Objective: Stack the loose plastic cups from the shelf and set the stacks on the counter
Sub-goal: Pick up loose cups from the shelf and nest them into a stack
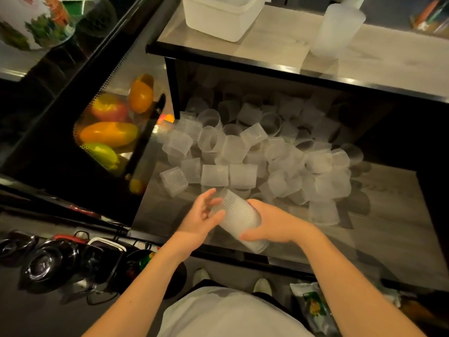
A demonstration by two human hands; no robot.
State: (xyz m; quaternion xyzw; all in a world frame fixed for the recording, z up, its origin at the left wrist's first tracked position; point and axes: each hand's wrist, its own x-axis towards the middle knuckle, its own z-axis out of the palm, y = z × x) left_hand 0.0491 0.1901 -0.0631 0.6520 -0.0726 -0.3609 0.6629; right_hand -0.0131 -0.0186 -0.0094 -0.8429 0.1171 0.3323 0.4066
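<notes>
The shelf [388, 215] carries a wide heap of loose cups [243, 154], frosted and ribbed, lying at every angle and filling its middle and back. Above it, on the upper surface [388, 64], one finished stack [337, 27] of cups stands next to a white plastic tub [223, 15].

In front of the heap, over the shelf's near part, the person holds a partial stack of cups [239, 218]. Its long axis runs diagonally, from up-left near the heap to down-right toward the shelf's front edge, tilted rather than upright. The right hand [272, 223] is closed around the lower right side of this stack, thumb underneath and palm along the wall, bearing it. The left hand [201, 216] is spread fairly wide at the stack's upper-left end, fingers loosely curved and touching or just beside the rim; whether it grips anything I cannot tell.

The nearest loose cups lie just beyond the upper end of the held stack, up and slightly left, so the left hand is the nearer one to them. The likely next move is for the left hand to fetch one of those and nest it with the held stack. Which end of the stack is the open mouth is not clear here.
</notes>
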